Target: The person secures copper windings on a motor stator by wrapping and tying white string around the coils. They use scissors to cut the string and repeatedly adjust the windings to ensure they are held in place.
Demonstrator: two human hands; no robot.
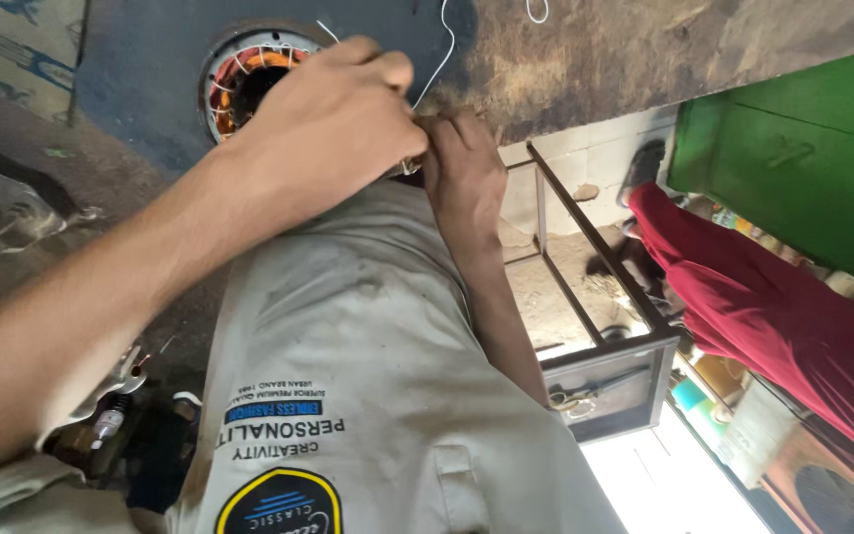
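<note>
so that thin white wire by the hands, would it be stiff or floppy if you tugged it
The white wire probably flexes easily: it runs in a loose curve up from the left hand and right hand. Being so thin, it likely weighs little and might kink or snap under a hard pull. It seems to lead from the motor stator, so a tug could drag on the windings.

stator (249,84) close left, metal frame (595,247) right

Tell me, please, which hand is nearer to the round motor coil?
Left hand: it partly covers the motor coil. Right hand sits farther right, beside the left.
</note>
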